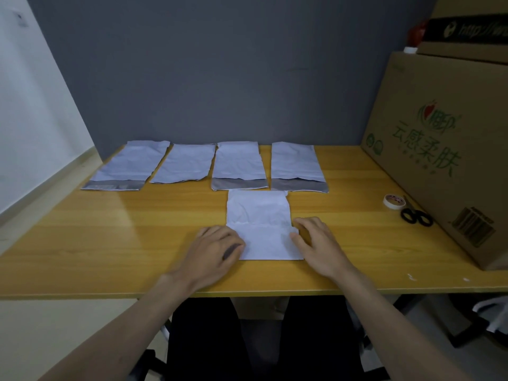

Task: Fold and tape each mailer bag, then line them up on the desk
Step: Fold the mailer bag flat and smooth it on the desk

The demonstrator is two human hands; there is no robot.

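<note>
Fingers [209, 232] of the left hand [220, 247] lie loosely spread and nearly flat, touching the left edge of the folded mailer bag [261, 226] near the front of the desk [110, 243]. Across the bag, the right hand [316, 240] rests at its right edge, fingers relaxed and slightly apart, the thumb touching the folded-up flap; neither hand curls round anything.

Going left to right along the back of the desk, four more mailer bags lie flat in a row against the grey wall: the first bag [126, 166] shows a grey strip at its near end, the second bag [184, 163] is plain white, the third bag [237, 166] and the fourth bag [297, 167] each show the same grey strip. What any bag holds cannot be told.

Farther right, a tape roll [394, 201] lies flat on the desk, just beside black-handled scissors [415, 214]. Past them stands a large cardboard box [445, 149] with green printing, closed, its contents hidden. A second box [467, 31] sits on top of it.
</note>
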